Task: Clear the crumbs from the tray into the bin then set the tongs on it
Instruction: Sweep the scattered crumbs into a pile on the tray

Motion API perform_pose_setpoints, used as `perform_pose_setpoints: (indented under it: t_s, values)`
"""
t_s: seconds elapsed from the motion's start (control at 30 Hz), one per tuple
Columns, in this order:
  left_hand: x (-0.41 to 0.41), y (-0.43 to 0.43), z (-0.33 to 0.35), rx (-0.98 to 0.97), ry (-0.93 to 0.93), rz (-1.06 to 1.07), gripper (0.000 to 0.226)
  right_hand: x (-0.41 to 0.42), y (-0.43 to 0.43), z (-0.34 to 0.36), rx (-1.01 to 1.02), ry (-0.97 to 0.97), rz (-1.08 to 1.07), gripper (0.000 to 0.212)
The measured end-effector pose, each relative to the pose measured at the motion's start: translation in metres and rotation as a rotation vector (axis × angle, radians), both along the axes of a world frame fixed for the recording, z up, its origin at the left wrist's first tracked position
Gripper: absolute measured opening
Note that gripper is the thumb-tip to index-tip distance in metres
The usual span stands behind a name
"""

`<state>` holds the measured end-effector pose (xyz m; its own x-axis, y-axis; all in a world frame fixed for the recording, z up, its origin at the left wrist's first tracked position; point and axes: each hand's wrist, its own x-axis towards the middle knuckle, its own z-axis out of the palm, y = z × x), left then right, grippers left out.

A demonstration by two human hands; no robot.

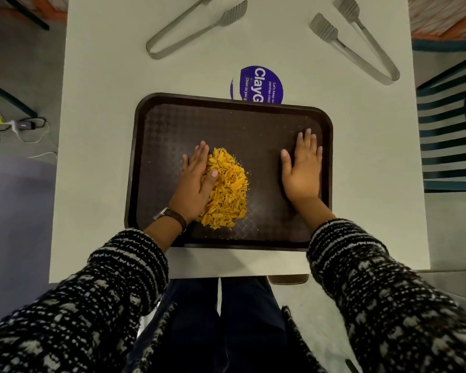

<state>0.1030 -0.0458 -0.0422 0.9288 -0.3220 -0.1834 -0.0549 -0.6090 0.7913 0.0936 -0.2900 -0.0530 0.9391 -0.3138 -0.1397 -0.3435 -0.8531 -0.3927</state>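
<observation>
A dark brown tray [253, 117] lies on the white table in front of me. A heap of yellow crumbs [228, 189] sits on its left-centre part. My left hand [193, 181] lies flat, fingers together, pressed against the left side of the heap. My right hand [303, 165] rests palm down with spread fingers on the bare right part of the tray, apart from the crumbs. Two metal tongs lie beyond the tray: one pair [191, 29] at the back centre-left, the other pair [361, 41] at the back right. No bin is in view.
A round blue sticker [261, 82] sits on the white table [97, 157] just past the tray's far edge. A slatted chair [452, 146] stands to the right. Cables and a charger [19, 127] lie on the floor at the left.
</observation>
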Motion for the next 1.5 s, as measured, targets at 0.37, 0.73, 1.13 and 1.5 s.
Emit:
perform_pose_setpoints:
  t_s: [0.37, 0.73, 1.13, 1.5]
  values:
    - [0.004, 0.002, 0.001, -0.007, -0.030, 0.039, 0.060, -0.022, 0.067, 0.024, 0.437, -0.156, 0.131, 0.054]
    - [-0.006, -0.012, -0.002, -0.060, -0.003, 0.115, 0.057, -0.013, -0.009, 0.003, 0.115, -0.034, 0.040, 0.069]
    - [-0.001, -0.010, -0.002, -0.056, -0.004, 0.106, 0.058, -0.002, 0.067, 0.033, 0.701, -0.288, -0.056, 0.051]
    - [-0.005, -0.006, -0.003, -0.043, -0.010, 0.044, 0.062, 0.043, 0.031, 0.000, 0.072, -0.021, 0.122, 0.065]
